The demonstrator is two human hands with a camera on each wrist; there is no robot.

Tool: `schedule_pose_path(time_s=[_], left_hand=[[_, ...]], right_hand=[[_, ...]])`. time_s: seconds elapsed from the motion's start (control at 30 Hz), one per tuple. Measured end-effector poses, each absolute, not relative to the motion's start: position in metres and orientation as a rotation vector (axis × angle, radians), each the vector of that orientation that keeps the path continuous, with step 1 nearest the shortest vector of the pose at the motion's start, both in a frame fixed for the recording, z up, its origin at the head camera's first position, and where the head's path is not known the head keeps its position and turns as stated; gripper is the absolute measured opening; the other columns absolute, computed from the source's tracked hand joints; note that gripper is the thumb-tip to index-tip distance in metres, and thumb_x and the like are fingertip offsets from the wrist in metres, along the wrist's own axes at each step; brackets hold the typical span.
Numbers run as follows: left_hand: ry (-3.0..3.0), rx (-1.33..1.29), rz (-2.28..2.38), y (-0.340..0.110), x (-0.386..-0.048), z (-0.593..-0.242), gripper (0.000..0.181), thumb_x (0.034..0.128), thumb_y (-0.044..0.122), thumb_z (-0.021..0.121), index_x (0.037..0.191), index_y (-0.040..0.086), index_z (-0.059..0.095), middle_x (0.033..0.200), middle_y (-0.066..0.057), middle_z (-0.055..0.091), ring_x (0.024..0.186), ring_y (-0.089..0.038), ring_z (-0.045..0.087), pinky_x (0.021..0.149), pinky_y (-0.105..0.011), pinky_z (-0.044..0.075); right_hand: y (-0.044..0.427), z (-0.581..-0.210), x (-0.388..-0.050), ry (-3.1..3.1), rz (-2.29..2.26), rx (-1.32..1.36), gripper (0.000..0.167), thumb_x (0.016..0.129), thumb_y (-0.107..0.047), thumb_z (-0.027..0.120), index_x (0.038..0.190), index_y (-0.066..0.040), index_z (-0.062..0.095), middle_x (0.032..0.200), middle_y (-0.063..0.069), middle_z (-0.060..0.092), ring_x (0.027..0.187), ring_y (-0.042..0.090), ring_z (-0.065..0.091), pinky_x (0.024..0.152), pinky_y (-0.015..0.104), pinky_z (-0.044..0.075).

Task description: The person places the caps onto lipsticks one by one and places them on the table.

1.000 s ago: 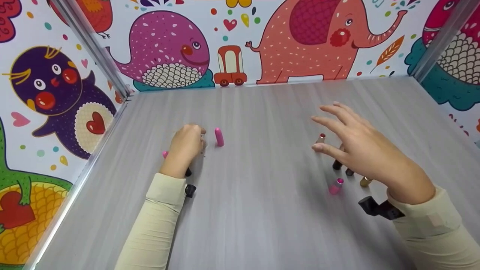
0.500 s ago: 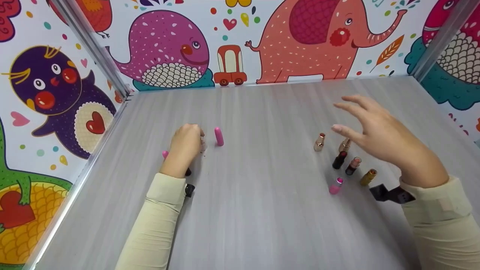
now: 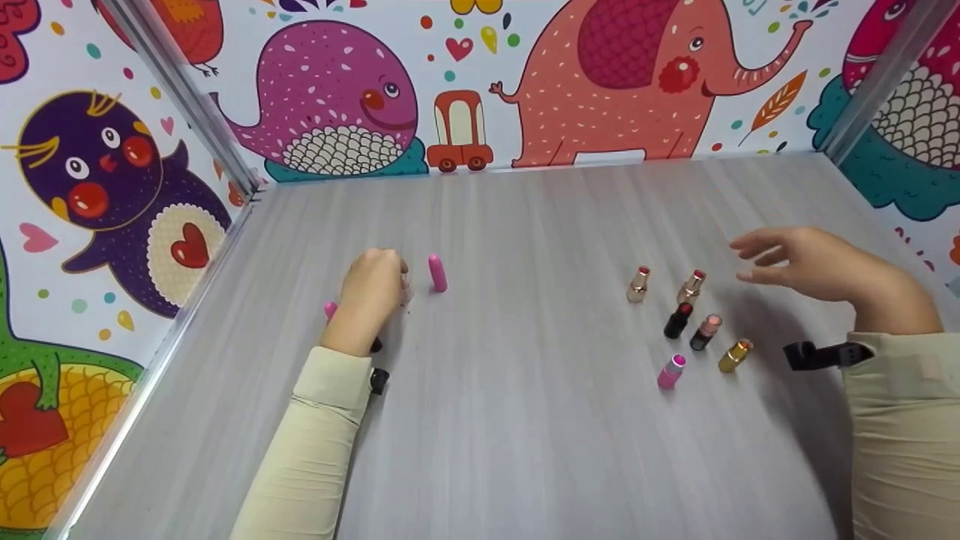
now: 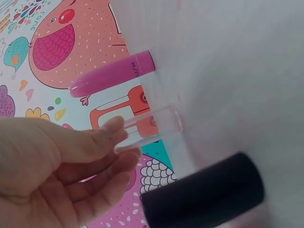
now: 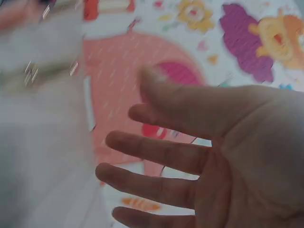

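Observation:
My left hand (image 3: 373, 289) is at the left of the table, its thumb and fingers pinching a clear lipstick cap (image 4: 164, 124) that stands on the tabletop. Beside that cap are an upright pink cap (image 3: 438, 274) and a black cap (image 4: 204, 197). At the right, open lipsticks stand in a loose group: two rose-gold ones (image 3: 638, 285), a black one with a red tip (image 3: 679, 320), a black one with a pale pink tip (image 3: 706, 333), a gold one (image 3: 735, 355) and a pink one (image 3: 671, 372). Holding nothing, my right hand (image 3: 832, 270) hovers right of them, fingers spread.
A pink tip (image 3: 330, 309) shows behind my left wrist, mostly hidden. The grey table (image 3: 517, 420) is bounded by a cartoon-printed back wall (image 3: 517, 45) and side panels with metal corner posts.
My right hand has moved right and away from the lipsticks, uncovering those behind it. The left hand stays at the clear cap.

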State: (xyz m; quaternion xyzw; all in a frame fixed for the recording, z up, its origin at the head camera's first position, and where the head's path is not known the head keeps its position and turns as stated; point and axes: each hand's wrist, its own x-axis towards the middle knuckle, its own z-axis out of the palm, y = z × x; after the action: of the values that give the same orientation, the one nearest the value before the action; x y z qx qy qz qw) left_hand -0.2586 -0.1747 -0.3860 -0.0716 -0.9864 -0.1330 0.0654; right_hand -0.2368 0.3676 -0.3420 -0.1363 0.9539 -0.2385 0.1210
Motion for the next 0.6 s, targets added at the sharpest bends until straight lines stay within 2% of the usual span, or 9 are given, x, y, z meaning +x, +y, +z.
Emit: schedule_pose_path(time_s=[0.13, 0.4, 0.5, 0.6], left_hand=[[-2.961, -0.23, -0.402, -0.175, -0.259, -0.387, 0.017, 0.0908, -0.005, 0.071, 0.106, -0.007, 0.08, 0.11, -0.024, 0.077, 0.103, -0.042, 0.073, 0.096, -0.052, 0.058], [-2.951, -0.265, -0.411, -0.175, -0.257, -0.385, 0.016, 0.0935, -0.007, 0.069, 0.106, -0.008, 0.08, 0.109, -0.024, 0.077, 0.103, -0.041, 0.074, 0.094, -0.05, 0.06], [-2.948, -0.259, -0.417, -0.175, -0.257, -0.385, 0.017, 0.0936, -0.007, 0.068, 0.107, -0.008, 0.08, 0.11, -0.025, 0.077, 0.104, -0.042, 0.074, 0.094, -0.05, 0.06], [-2.948, -0.255, -0.419, -0.175, -0.257, -0.385, 0.017, 0.0932, -0.007, 0.069, 0.106, -0.008, 0.08, 0.109, -0.024, 0.077, 0.102, -0.042, 0.074, 0.093, -0.05, 0.06]], right_hand=[[0.384, -0.361, -0.246, 2.729, -0.7, -0.424, 0.046, 0.101, -0.014, 0.074, 0.144, 0.001, 0.062, 0.137, 0.03, 0.065, 0.127, 0.054, 0.061, 0.1, 0.069, 0.053], [0.38, -0.39, -0.26, 2.64, -0.8, -0.476, 0.055, 0.096, -0.027, 0.082, 0.144, -0.005, 0.065, 0.14, 0.021, 0.067, 0.126, 0.047, 0.063, 0.102, 0.07, 0.05], [0.371, -0.398, -0.263, 2.614, -0.851, -0.484, 0.055, 0.094, -0.024, 0.084, 0.142, -0.004, 0.065, 0.133, 0.021, 0.07, 0.123, 0.044, 0.064, 0.102, 0.067, 0.052], [0.364, -0.404, -0.264, 2.619, -0.879, -0.487, 0.053, 0.093, -0.023, 0.086, 0.139, -0.005, 0.068, 0.124, 0.016, 0.073, 0.116, 0.037, 0.065, 0.098, 0.055, 0.056]])
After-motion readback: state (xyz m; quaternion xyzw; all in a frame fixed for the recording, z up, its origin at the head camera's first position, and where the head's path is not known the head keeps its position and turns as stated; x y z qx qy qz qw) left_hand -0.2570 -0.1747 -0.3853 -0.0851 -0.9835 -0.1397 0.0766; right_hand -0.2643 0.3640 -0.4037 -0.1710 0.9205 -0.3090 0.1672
